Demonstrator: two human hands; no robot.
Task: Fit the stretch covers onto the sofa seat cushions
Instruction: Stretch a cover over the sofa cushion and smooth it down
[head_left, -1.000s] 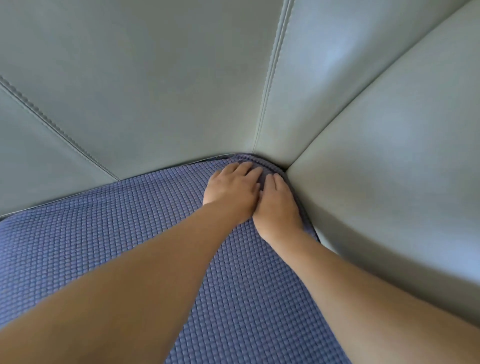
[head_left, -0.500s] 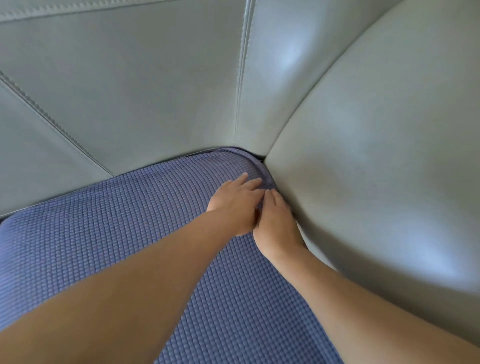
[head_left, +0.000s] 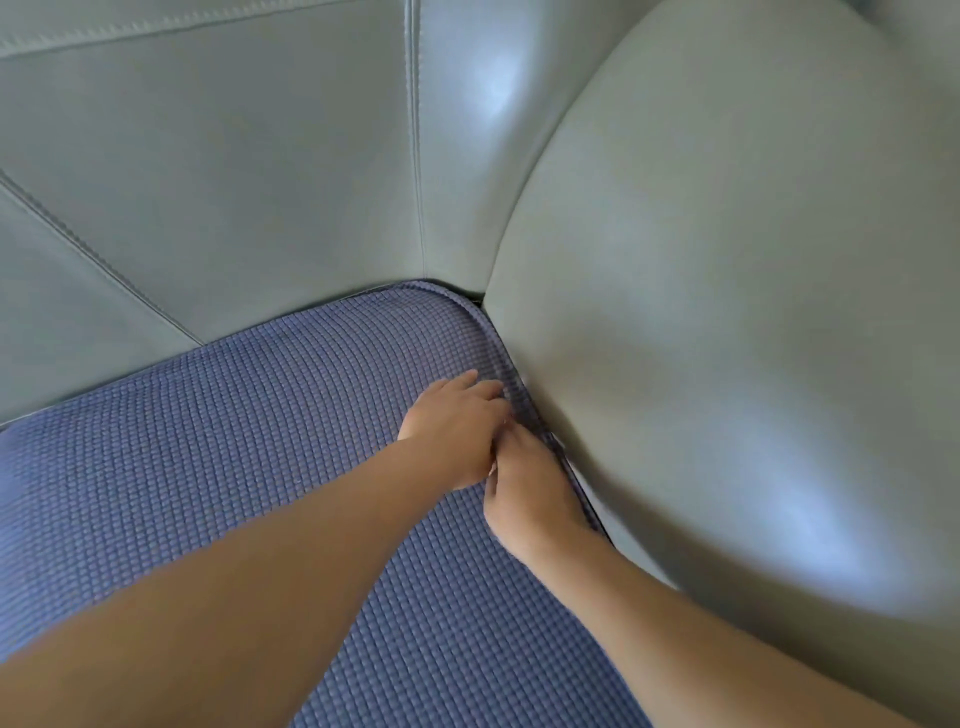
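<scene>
Both hands, left (head_left: 457, 426) and right (head_left: 530, 488), press flat on the soft, stretchy cover (head_left: 260, 441); grip its edge by the armrest (head_left: 727, 312).

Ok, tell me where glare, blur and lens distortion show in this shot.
Head view: bright glare patches on the grey leather armrest and grey leather backrest; wide-angle bending curves the seams; the left hand and right hand look slightly soft; blue waffle-textured stretch cover stays sharp.
</scene>
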